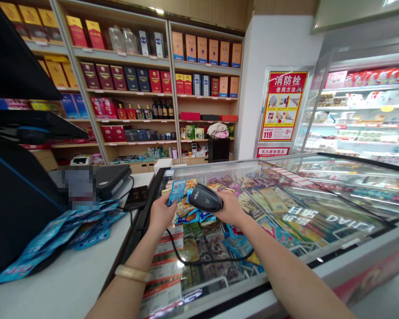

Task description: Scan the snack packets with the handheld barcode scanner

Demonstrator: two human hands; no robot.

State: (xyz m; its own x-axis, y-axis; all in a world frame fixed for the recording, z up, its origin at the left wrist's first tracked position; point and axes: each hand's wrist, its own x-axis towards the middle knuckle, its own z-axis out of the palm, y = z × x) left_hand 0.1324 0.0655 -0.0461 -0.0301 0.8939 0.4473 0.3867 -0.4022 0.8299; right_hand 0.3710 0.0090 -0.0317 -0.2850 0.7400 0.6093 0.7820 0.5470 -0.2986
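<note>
Pinched in my left hand (pixel 161 213) is a small blue snack packet (pixel 177 191), held up with a printed code patch facing me. My right hand (pixel 232 208) grips a black handheld barcode scanner (pixel 204 198); its head points left at the packet, a short gap away. Below and between both hands lie several small blue and orange snack packets (pixel 188 218), seemingly on the glass top of a chest freezer (pixel 213 274). The scanner's black cable (pixel 202 262) loops across the glass beneath my right forearm.
On the white counter (pixel 86 270) at left lie many blue packets (pixel 63 239), beside a black device (pixel 113 179) and a dark monitor (pixel 16 53). Shelves of boxed bottles (pixel 133 77) line the back wall. A lit display fridge (pixel 362 110) stands at right.
</note>
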